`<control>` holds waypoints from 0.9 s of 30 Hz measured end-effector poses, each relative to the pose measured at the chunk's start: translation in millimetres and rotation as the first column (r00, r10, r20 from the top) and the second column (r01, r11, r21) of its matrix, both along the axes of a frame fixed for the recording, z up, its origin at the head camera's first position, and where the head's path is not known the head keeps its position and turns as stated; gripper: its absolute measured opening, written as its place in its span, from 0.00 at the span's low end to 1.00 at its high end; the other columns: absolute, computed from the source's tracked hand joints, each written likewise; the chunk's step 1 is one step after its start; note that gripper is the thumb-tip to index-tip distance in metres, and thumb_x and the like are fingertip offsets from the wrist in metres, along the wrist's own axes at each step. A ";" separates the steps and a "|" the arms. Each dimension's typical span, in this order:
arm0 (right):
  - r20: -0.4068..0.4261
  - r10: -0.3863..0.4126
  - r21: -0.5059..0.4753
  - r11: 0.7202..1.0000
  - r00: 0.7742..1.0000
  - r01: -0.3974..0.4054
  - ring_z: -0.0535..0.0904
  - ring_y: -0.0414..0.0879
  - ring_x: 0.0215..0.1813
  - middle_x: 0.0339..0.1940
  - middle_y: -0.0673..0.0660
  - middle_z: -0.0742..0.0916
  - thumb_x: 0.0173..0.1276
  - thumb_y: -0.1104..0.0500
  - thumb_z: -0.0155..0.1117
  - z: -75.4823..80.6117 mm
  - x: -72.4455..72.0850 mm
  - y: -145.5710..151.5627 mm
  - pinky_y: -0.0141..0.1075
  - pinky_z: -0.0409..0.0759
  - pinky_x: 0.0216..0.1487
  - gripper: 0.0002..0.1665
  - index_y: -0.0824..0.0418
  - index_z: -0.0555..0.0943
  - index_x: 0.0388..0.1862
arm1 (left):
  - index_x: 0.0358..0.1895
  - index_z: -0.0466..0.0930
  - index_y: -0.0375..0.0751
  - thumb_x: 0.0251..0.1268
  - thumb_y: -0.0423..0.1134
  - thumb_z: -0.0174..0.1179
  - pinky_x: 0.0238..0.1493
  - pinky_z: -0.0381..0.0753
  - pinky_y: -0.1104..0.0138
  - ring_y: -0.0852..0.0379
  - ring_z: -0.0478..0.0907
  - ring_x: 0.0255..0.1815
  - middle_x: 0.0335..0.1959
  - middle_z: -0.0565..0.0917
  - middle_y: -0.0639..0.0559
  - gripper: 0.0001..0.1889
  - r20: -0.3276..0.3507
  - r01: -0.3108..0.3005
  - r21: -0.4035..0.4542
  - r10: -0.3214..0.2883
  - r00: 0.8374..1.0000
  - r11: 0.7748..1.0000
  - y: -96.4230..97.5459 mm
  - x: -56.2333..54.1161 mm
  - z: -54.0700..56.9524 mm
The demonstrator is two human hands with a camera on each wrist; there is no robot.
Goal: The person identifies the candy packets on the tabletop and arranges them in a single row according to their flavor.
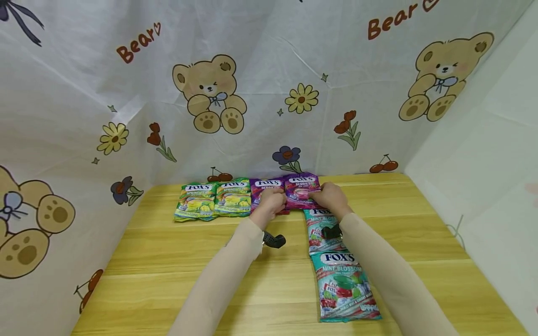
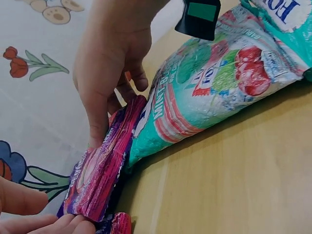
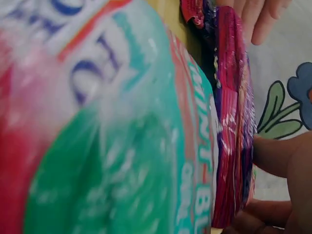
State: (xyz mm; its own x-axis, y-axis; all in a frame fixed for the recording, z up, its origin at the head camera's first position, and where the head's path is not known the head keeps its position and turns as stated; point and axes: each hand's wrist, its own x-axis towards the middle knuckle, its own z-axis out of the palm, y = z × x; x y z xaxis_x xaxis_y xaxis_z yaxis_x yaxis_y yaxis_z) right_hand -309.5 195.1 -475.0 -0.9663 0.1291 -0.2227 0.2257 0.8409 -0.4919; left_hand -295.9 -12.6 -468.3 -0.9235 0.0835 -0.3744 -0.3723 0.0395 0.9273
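A purple bag of Fox's Berries candy (image 1: 300, 191) lies at the back of the table, its near edge overlapping the top of a teal mint candy bag (image 1: 319, 232). My right hand (image 1: 331, 198) grips its right edge, thumb on the front, as the right wrist view also shows. At its left edge is my left hand (image 1: 271, 204); in the left wrist view its fingers (image 2: 53, 226) touch the bag's end while the thumb stands apart. That hand partly hides a second purple berries bag (image 1: 257, 187) lying to the left.
Two yellow-green Spring Tea bags (image 1: 195, 202) continue the back row leftward. Nearer me lies another teal Mint Blossom bag (image 1: 344, 287), beside my right sleeve. A white cloth with printed bears (image 1: 260, 93) rises behind the wooden table (image 1: 168, 261).
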 end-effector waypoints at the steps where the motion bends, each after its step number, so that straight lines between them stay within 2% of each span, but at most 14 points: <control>1: -0.011 0.017 -0.009 1.000 1.000 -0.017 0.79 0.64 0.63 0.65 0.70 0.82 0.71 0.36 0.61 -0.7 1.2 2.4 0.56 0.78 0.67 0.42 0.69 0.77 0.67 | 0.76 0.67 0.34 0.73 0.29 0.52 0.68 0.80 0.58 0.49 0.79 0.61 0.77 0.68 0.40 0.28 -0.003 -0.001 -0.001 0.001 1.000 1.000 -0.3 1.4 -0.1; 2: -0.021 0.031 -0.029 0.999 0.999 -0.031 0.78 0.64 0.64 0.65 0.70 0.82 0.72 0.37 0.59 -0.3 3.9 4.8 0.57 0.77 0.68 0.41 0.70 0.77 0.67 | 0.76 0.67 0.34 0.74 0.30 0.53 0.71 0.77 0.54 0.51 0.78 0.58 0.77 0.70 0.40 0.28 -0.014 0.000 0.001 0.000 1.000 1.000 -0.6 2.7 -0.6; 6: -0.046 0.053 -0.100 0.993 0.998 -0.057 0.77 0.66 0.66 0.67 0.71 0.80 0.78 0.41 0.54 2.1 15.3 16.8 0.58 0.76 0.69 0.38 0.70 0.74 0.69 | 0.75 0.69 0.34 0.76 0.32 0.55 0.69 0.79 0.54 0.55 0.76 0.52 0.73 0.74 0.40 0.26 -0.051 0.018 -0.017 -0.019 0.999 1.000 -3.4 10.0 -2.5; 7: -0.056 0.051 -0.113 0.992 0.997 -0.057 0.76 0.67 0.66 0.67 0.72 0.80 0.78 0.41 0.53 3.2 18.7 20.1 0.59 0.76 0.69 0.37 0.70 0.74 0.70 | 0.74 0.70 0.33 0.76 0.33 0.55 0.67 0.81 0.55 0.57 0.77 0.53 0.72 0.76 0.40 0.26 -0.065 0.021 -0.031 -0.023 0.998 0.999 -4.3 11.8 -3.6; 10: -0.074 0.023 -0.154 0.988 0.997 -0.034 0.76 0.67 0.66 0.67 0.73 0.79 0.79 0.42 0.53 6.4 29.5 30.4 0.59 0.76 0.68 0.37 0.70 0.72 0.71 | 0.71 0.74 0.33 0.77 0.34 0.56 0.54 0.86 0.64 0.58 0.78 0.47 0.68 0.80 0.41 0.23 -0.098 0.022 -0.068 -0.029 0.995 0.997 -7.2 18.8 -6.5; 13: -0.087 -0.006 -0.188 0.982 0.996 -0.010 0.75 0.67 0.65 0.67 0.74 0.78 0.79 0.42 0.54 8.5 41.5 40.9 0.60 0.76 0.68 0.37 0.71 0.71 0.72 | 0.68 0.79 0.37 0.75 0.34 0.57 0.35 0.77 0.71 0.58 0.75 0.37 0.64 0.83 0.43 0.21 -0.107 0.012 -0.086 -0.022 0.994 0.996 -9.1 26.3 -10.4; 15: -0.089 -0.017 -0.209 0.978 0.996 -0.002 0.75 0.67 0.65 0.68 0.74 0.77 0.80 0.42 0.54 8.3 49.1 47.4 0.60 0.76 0.67 0.38 0.71 0.70 0.72 | 0.67 0.80 0.38 0.74 0.33 0.58 0.31 0.72 0.71 0.58 0.75 0.35 0.63 0.84 0.43 0.21 -0.094 0.010 -0.062 -0.016 0.995 0.998 -9.4 31.6 -12.3; 19: -0.065 -0.036 -0.234 0.972 0.997 0.020 0.75 0.67 0.64 0.67 0.75 0.77 0.80 0.41 0.53 4.3 61.0 59.2 0.59 0.77 0.67 0.40 0.72 0.67 0.74 | 0.70 0.77 0.37 0.72 0.31 0.59 0.36 0.76 0.72 0.61 0.78 0.39 0.65 0.83 0.43 0.24 -0.051 0.009 0.005 -0.008 0.999 1.000 -9.1 40.5 -15.6; 24: 0.033 -0.036 -0.307 0.951 0.999 0.045 0.74 0.67 0.65 0.70 0.77 0.73 0.81 0.41 0.53 1.2 76.3 67.8 0.58 0.78 0.68 0.43 0.73 0.62 0.77 | 0.71 0.74 0.35 0.69 0.30 0.59 0.38 0.76 0.71 0.62 0.76 0.40 0.68 0.80 0.41 0.27 -0.040 0.000 0.030 0.001 0.999 1.000 -8.3 50.6 -20.0; 27: 0.083 -0.019 -0.351 0.935 0.996 0.047 0.75 0.67 0.64 0.71 0.78 0.71 0.81 0.42 0.53 1.9 85.3 70.4 0.57 0.81 0.65 0.44 0.74 0.59 0.77 | 0.73 0.72 0.33 0.69 0.30 0.58 0.43 0.79 0.68 0.59 0.75 0.43 0.69 0.78 0.38 0.28 -0.036 0.002 0.056 0.000 0.999 0.998 -5.7 56.8 -25.5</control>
State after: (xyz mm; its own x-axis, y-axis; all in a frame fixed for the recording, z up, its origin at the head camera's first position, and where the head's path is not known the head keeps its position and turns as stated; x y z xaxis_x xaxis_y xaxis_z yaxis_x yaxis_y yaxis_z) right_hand -224.2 265.6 -473.1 -0.9409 0.0603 -0.3334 0.2995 0.6080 -0.7353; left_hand -239.1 -18.3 -493.7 -0.9361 0.1048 -0.3358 -0.3388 -0.0123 0.9408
